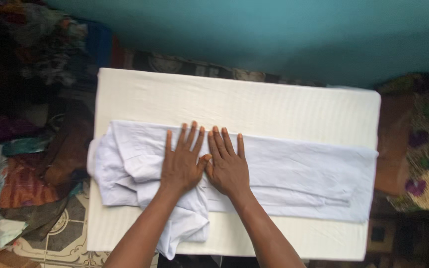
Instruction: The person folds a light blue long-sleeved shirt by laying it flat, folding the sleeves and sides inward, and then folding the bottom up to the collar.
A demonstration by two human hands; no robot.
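Observation:
A pale lilac-white garment point(299, 173) lies stretched across a cream padded board point(234, 99), folded lengthwise, with its bunched end at the left. My left hand point(182, 161) and my right hand point(227, 164) rest flat on the middle of the cloth, side by side, thumbs touching, fingers spread and pointing away from me. Neither hand grips anything; both palms press down on the fabric. A loose part of the garment point(184, 228) hangs toward the board's near edge under my left forearm.
A heap of coloured clothes point(21, 124) lies on the floor at the left. A teal wall point(274, 34) stands behind the board. Patterned fabric and a brown cushion point(413, 149) are at the right. Patterned floor tiles point(60, 238) show at lower left.

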